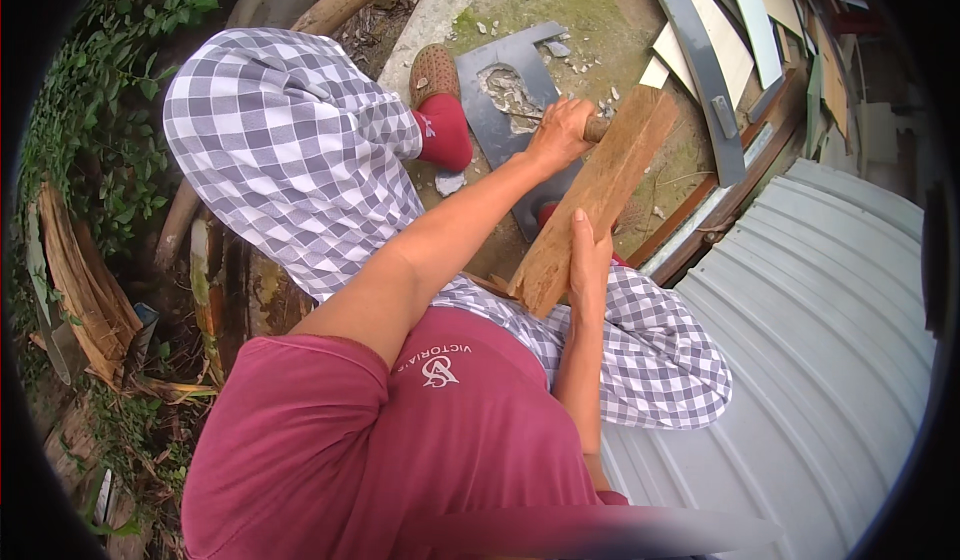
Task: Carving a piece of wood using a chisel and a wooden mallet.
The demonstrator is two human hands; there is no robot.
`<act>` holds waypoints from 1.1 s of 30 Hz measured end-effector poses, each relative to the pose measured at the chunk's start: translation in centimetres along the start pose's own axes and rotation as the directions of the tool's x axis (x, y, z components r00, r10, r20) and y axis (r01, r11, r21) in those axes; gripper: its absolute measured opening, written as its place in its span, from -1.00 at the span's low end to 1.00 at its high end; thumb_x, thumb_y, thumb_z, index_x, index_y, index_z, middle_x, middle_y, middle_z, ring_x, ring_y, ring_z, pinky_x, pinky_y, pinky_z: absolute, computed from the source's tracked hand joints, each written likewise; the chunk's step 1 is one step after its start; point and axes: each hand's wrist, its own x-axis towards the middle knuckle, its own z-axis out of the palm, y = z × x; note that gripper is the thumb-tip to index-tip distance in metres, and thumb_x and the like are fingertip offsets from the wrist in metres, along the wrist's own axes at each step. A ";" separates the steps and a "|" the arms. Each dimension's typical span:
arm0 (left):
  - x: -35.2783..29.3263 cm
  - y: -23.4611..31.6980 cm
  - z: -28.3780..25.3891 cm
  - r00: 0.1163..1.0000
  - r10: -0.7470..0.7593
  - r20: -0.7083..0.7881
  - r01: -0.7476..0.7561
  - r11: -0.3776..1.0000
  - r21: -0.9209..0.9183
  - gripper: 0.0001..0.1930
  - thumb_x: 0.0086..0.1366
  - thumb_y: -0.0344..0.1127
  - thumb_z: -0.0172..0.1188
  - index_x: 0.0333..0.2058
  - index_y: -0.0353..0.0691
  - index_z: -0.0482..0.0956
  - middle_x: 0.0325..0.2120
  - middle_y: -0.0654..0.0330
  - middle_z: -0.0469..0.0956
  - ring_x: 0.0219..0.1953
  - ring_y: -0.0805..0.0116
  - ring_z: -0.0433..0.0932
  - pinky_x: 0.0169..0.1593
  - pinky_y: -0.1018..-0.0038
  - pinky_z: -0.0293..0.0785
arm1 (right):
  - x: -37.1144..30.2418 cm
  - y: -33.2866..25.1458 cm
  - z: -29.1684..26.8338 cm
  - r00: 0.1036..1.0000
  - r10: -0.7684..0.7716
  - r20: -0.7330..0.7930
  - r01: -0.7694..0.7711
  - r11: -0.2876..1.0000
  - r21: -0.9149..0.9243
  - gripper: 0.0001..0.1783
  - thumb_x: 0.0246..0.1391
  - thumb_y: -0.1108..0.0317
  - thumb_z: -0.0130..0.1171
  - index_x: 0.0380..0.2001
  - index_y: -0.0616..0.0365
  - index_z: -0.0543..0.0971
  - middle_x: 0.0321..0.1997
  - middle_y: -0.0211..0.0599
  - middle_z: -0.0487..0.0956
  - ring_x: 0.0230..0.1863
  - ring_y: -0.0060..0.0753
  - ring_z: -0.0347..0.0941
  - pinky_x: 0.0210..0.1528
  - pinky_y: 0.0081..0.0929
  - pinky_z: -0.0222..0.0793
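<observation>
My left hand [562,136] is closed round a wooden-handled tool [596,129], whose handle end shows beside the plank. A thin dark shaft or blade points left from my fist, but its kind I cannot make out. My right hand [589,260] grips a rough brown wooden plank [610,175] by its edge, thumb along the side and the other fingers hidden. The plank slants up and away to the right, its near end close to my lap. Below my left hand a broken grey board [487,72] lies on the ground, with rubble in its hole.
Grey and cream board offcuts [727,50] are heaped at the far right. Corrugated metal sheeting [810,290] covers the right side. My left foot, in a brown clog [434,72], stands beside the broken board. Leafy plants [90,130] and split wood [85,280] fill the left.
</observation>
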 end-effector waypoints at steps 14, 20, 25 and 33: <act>0.0 -0.1 -1.1 0.999 0.028 -0.026 -0.028 1.000 0.009 -0.70 -0.01 -0.28 0.31 -0.35 -0.21 0.40 -0.38 0.05 0.47 -0.26 -0.01 0.43 -0.14 0.19 0.33 | -2.5 -11.9 -3.7 0.572 -0.605 -0.553 0.636 0.753 -0.166 -0.28 0.04 -0.07 0.13 -0.01 0.41 0.29 -0.13 -0.07 0.42 -0.09 -0.27 0.41 -0.12 -0.34 0.45; 1.1 -0.3 -0.4 0.998 0.056 -0.042 -0.056 0.998 0.011 -0.73 0.01 -0.28 0.28 -0.39 -0.22 0.39 -0.41 0.05 0.45 -0.27 -0.02 0.41 -0.15 0.19 0.32 | 1.2 0.4 -1.6 0.998 -0.058 -0.022 0.056 0.996 -0.075 -0.40 0.14 0.13 0.09 0.12 0.33 0.29 -0.02 -0.15 0.45 -0.06 -0.40 0.39 0.01 -0.47 0.29; -0.1 -0.4 -0.8 0.998 0.049 -0.041 -0.050 0.999 -0.015 -0.72 0.00 -0.30 0.27 -0.36 -0.22 0.38 -0.41 0.04 0.44 -0.26 -0.02 0.41 -0.14 0.19 0.31 | 0.3 -3.5 -4.7 0.983 -0.152 -0.104 0.151 0.988 -0.016 -0.48 0.17 0.18 0.05 0.07 0.33 0.31 -0.13 -0.21 0.48 -0.16 -0.46 0.42 -0.10 -0.51 0.35; -2.1 -0.3 -0.3 0.986 0.140 -0.092 -0.137 0.990 0.041 -0.73 -0.02 -0.38 0.26 -0.36 -0.20 0.35 -0.41 0.09 0.40 -0.27 0.04 0.39 -0.14 0.21 0.29 | -1.5 -3.2 -6.7 0.978 -0.119 -0.169 0.135 0.987 0.082 -0.42 0.15 0.12 0.07 0.08 0.33 0.30 -0.12 -0.19 0.47 -0.17 -0.45 0.44 -0.14 -0.52 0.38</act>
